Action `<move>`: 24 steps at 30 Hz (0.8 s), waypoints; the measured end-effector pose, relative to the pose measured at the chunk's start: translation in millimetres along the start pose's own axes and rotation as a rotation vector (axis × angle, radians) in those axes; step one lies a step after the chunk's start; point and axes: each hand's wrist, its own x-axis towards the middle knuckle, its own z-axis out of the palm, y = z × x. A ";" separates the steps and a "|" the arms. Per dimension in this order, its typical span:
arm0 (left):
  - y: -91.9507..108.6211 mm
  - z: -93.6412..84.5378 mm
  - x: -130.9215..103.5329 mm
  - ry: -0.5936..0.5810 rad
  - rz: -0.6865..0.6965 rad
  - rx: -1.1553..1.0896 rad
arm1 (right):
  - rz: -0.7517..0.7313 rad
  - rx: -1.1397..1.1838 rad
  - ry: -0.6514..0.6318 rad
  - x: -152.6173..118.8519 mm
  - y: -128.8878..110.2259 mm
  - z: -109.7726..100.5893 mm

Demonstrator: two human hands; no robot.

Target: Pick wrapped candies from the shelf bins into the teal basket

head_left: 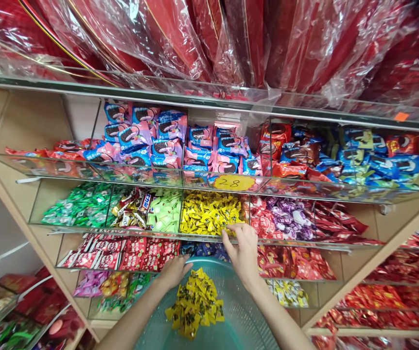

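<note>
My left hand [175, 271] grips the far left rim of a teal plastic basket [246, 296], its thumb lying over the edge. Inside the basket is a heap of yellow-wrapped candies [195, 306]. My right hand [244, 248] is at the front glass lip of a shelf compartment, thumb apart from the bent fingers. Nothing shows in its grasp, though the fingertips are partly hidden. Just behind those fingers, more yellow-wrapped candies [211, 211] fill the compartment.
Green candies [81, 206] and purple-wrapped candies [293, 216] lie in compartments along the same shelf. Above are blue-and-pink cookie packets [132, 136] and a yellow price tag [234, 183] marked 28. A glass shelf [158, 86] with red plastic-wrapped goods overhangs everything.
</note>
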 end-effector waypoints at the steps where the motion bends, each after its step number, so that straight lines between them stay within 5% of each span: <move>1: 0.1 -0.5 -0.4 -0.002 0.001 -0.007 | 0.021 -0.041 -0.001 0.4 1.9 0.3; 9: 0.6 -1.8 -0.4 -0.021 -0.024 -0.049 | 0.159 -0.239 -0.078 -2.6 7.3 5.8; 24: -1.3 1.6 -0.3 -0.026 -0.035 -0.043 | 0.138 -0.164 -0.093 -1.8 4.0 6.1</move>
